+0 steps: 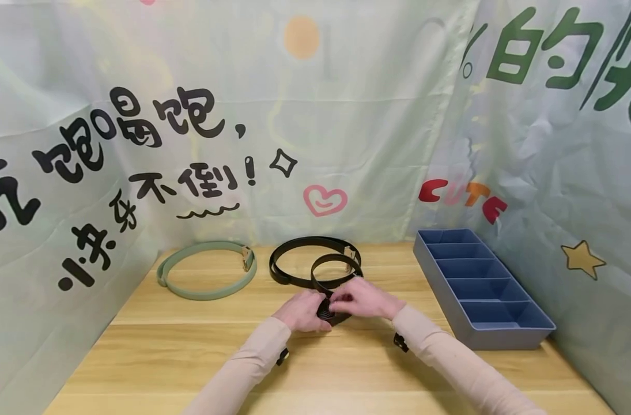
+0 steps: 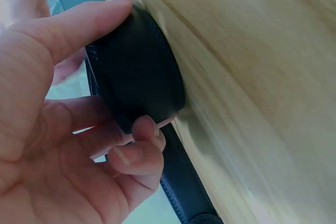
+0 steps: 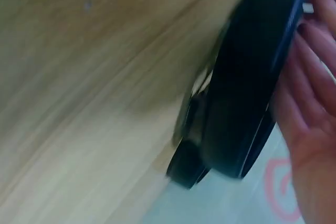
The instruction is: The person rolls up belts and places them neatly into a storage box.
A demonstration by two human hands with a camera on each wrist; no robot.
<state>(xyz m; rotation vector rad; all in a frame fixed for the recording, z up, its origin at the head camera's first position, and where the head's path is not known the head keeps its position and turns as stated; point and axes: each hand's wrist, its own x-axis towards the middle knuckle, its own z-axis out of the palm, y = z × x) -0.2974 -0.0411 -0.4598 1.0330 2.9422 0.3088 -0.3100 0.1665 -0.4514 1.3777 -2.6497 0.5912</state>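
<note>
A black belt (image 1: 324, 309) is wound into a tight coil at the middle of the table, and a loose loop of strap rises behind it. My left hand (image 1: 301, 311) grips the coil from the left; in the left wrist view the thumb lies at the top edge of the coiled strap (image 2: 139, 72) and the fingers curl beneath. From the right, my right hand (image 1: 364, 297) pinches the belt at the coil and the base of the loop. Its thumb and fingers flank the broad black strap (image 3: 247, 77) in the right wrist view.
Behind the hands, a wide ring of black belt (image 1: 280, 279) with a gold buckle (image 1: 349, 253) lies on the table. A looped pale green belt (image 1: 203, 295) lies to the left. At the right stands a blue-grey organizer box (image 1: 507, 339) with several compartments. Printed cloth surrounds the table.
</note>
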